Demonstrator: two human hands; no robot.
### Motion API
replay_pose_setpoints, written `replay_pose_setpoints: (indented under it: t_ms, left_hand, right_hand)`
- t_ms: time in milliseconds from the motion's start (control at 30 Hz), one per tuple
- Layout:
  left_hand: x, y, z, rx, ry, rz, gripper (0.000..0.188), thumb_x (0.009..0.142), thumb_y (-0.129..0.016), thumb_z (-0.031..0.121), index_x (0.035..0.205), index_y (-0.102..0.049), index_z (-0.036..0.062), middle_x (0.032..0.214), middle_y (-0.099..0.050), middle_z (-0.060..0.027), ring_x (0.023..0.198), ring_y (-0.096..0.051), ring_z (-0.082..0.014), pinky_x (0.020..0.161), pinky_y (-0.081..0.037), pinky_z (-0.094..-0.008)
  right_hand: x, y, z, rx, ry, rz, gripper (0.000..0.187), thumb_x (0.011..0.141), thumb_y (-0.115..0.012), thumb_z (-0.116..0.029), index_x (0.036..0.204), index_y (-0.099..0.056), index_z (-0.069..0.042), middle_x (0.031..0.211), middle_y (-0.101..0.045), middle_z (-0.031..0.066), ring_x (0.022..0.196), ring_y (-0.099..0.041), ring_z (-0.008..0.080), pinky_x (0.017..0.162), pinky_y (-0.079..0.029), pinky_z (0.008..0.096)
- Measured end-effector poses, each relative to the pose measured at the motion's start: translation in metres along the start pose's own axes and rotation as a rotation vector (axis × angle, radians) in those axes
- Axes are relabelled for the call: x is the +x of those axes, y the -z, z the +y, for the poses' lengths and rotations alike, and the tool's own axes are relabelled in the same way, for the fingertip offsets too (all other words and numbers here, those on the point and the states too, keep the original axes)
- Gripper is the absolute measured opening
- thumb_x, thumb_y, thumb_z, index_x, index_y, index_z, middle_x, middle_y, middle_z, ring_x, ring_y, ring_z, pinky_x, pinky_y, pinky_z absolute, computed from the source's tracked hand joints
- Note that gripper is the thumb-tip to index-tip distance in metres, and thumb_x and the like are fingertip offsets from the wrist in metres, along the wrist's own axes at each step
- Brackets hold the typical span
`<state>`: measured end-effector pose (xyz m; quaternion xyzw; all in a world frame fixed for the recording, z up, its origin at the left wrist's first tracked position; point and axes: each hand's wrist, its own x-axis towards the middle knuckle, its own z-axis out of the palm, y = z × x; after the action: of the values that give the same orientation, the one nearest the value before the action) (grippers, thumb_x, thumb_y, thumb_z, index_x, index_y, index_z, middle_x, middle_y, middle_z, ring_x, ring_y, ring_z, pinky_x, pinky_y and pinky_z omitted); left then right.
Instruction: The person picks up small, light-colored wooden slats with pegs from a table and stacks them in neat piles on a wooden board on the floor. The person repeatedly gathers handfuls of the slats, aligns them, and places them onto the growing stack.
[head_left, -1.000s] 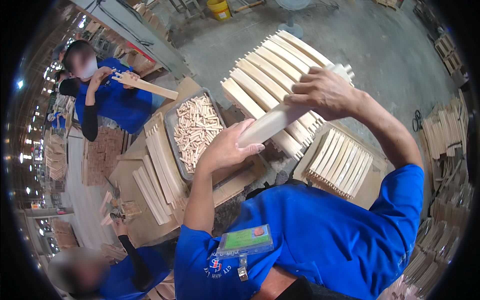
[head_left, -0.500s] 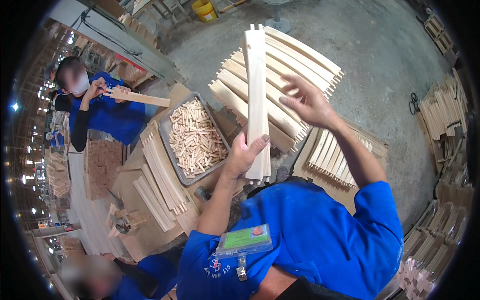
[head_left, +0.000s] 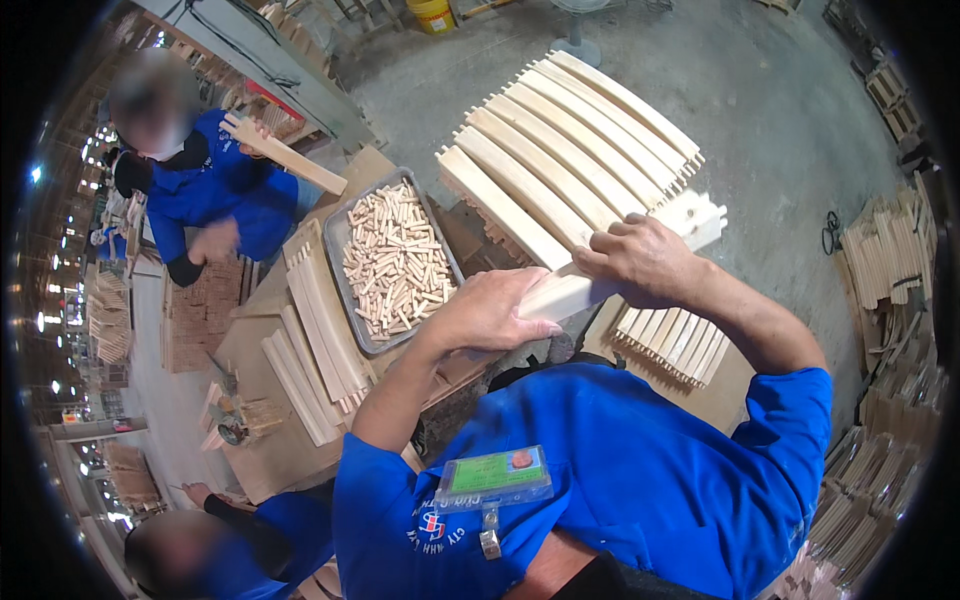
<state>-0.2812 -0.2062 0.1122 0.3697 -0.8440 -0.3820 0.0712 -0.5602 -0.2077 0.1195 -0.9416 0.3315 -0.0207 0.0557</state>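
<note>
One smooth, pale wooden board (head_left: pixel 566 291) with round end stubs hangs slantwise beside the near edge of a stack of curved slats (head_left: pixel 560 165). From my remote seat I see the left hand (head_left: pixel 492 308) gripping its lower end, thumb flat; the right hand (head_left: pixel 640 258) clasps it knuckles-up, elbow bent outward. Short, ridged pegs (head_left: pixel 395 265) fill a grey tray (head_left: pixel 436 226) along the bench's (head_left: pixel 270 475) right edge.

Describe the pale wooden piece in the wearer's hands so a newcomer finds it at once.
Start at the large stack of pale, curved wooden slats in the upper centre. Between it and the wearer's bright blue shirt, the bare left hand and bare right hand grip a pale wooden piece. The stacked slats slope down to the right; this one rises to the right.
</note>
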Motion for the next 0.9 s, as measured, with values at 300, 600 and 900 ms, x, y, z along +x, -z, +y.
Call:
replay_pose_setpoints:
  t_ms: [300, 600, 900]
  left_hand:
    - [-0.003, -0.008, -0.107, -1.001, 0.534, 1.164, 0.043, 0.106, -0.067, 0.038, 0.121, -0.066, -0.0024, 0.114, -0.073, -0.0119, 0.100, -0.069, -0.0173, 0.090, -0.056, -0.0336]
    - [0.074, -0.070, -0.140, -1.252, 0.338, 0.956, 0.064, 0.104, -0.057, 0.064, 0.128, -0.063, 0.0042, 0.118, -0.067, -0.0073, 0.105, -0.062, -0.0155, 0.094, -0.050, -0.0346]
    - [0.095, -0.039, -0.125, -1.260, 0.377, 0.807, 0.107, 0.097, -0.070, 0.059, 0.161, -0.023, -0.0128, 0.162, -0.038, -0.0292, 0.148, -0.042, -0.0354, 0.120, -0.038, -0.0474]
  right_hand:
    - [0.026, -0.022, 0.008, 0.609, -0.618, 0.037, 0.044, 0.076, -0.082, -0.025, 0.107, -0.067, 0.003, 0.085, -0.070, 0.0205, 0.082, -0.071, 0.0351, 0.076, -0.056, 0.0459]
    - [0.119, -0.056, -0.003, 0.530, -0.830, 0.066, 0.043, 0.075, -0.077, -0.028, 0.103, -0.070, 0.004, 0.097, -0.075, 0.0277, 0.095, -0.074, 0.0390, 0.087, -0.058, 0.0470]
    - [0.142, -0.068, -0.011, 0.448, -0.881, -0.045, 0.058, 0.086, -0.076, -0.041, 0.121, -0.066, 0.004, 0.109, -0.074, 0.0307, 0.103, -0.073, 0.0425, 0.091, -0.057, 0.0487]
